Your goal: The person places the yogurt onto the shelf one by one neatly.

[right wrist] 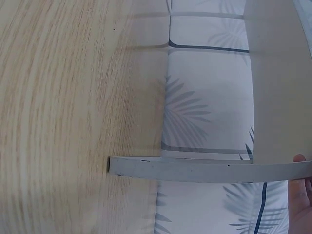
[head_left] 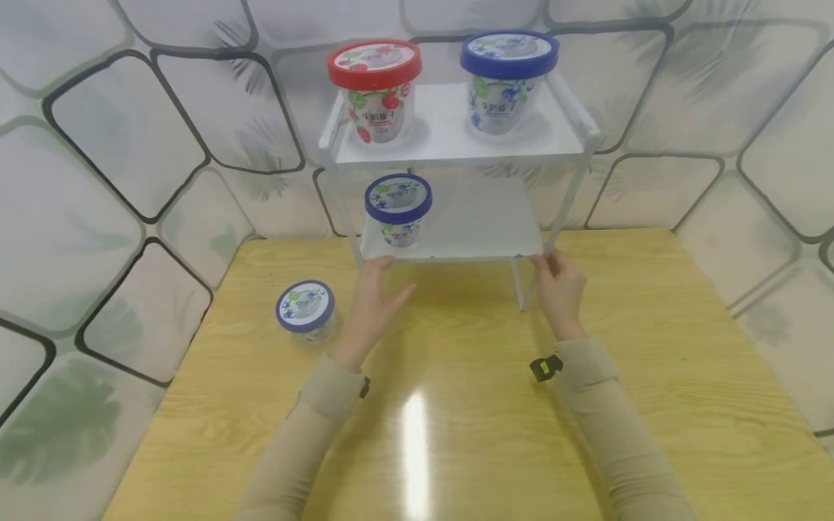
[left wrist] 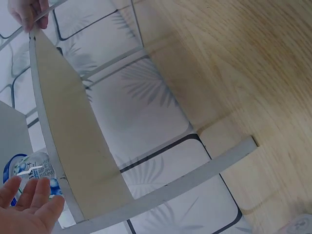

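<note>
In the head view, a white two-tier rack (head_left: 482, 217) stands at the back of the table. My right hand (head_left: 562, 295) grips the rack's right front post beside the lower shelf. The right wrist view shows its thumb on the shelf corner, with most of the hand (right wrist: 299, 207) cut off. My left hand (head_left: 368, 310) is by the lower shelf's left front corner, its thumb spread away. Its fingers look loosely extended in the left wrist view; whether they touch the shelf edge I cannot tell. A blue-lidded tub (head_left: 399, 201) sits just behind it on the lower shelf.
On the top shelf stand a red-lidded tub (head_left: 378, 87) at left and a blue-lidded tub (head_left: 504, 83) at right. Another blue-lidded tub (head_left: 306, 310) rests on the wooden table (head_left: 476, 412), left of my left hand. Patterned walls (head_left: 98, 145) enclose the back and sides.
</note>
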Demonstrator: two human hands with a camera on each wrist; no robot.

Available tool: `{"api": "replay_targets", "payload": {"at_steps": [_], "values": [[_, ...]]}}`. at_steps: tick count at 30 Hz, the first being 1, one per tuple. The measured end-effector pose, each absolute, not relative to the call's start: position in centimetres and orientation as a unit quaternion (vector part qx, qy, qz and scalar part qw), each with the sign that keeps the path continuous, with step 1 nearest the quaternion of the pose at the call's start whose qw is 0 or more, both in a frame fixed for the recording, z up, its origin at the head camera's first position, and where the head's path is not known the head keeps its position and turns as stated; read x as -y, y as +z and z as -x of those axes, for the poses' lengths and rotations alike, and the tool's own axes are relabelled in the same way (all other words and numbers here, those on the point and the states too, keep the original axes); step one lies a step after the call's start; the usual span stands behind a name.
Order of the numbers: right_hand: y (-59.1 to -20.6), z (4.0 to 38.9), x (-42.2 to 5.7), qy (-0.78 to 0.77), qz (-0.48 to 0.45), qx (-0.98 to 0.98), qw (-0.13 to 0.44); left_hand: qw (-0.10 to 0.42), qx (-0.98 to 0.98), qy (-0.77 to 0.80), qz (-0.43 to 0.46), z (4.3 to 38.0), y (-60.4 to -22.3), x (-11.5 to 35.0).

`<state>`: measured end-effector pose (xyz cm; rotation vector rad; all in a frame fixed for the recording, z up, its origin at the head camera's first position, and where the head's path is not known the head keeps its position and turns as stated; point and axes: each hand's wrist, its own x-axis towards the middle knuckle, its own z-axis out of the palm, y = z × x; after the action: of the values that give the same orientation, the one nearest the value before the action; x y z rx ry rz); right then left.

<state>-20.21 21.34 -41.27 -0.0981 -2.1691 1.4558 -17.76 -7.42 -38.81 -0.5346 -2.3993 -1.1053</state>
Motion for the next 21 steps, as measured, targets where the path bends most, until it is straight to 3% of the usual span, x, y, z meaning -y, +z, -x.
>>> {"api": "replay_targets", "payload": {"at_steps": [11, 21], "values": [[-41.3, 20.3, -21.4, 0.543, 0.037, 0.798, 0.259, 0.148, 0.893, -0.404, 0.134, 17.2, -39.3, 8.2], [-41.4, 20.2, -21.3, 0.539, 0.035, 0.801, 0.259, 0.137, 0.901, -0.402, 0.092, 16.9, -39.4, 9.7]]}}
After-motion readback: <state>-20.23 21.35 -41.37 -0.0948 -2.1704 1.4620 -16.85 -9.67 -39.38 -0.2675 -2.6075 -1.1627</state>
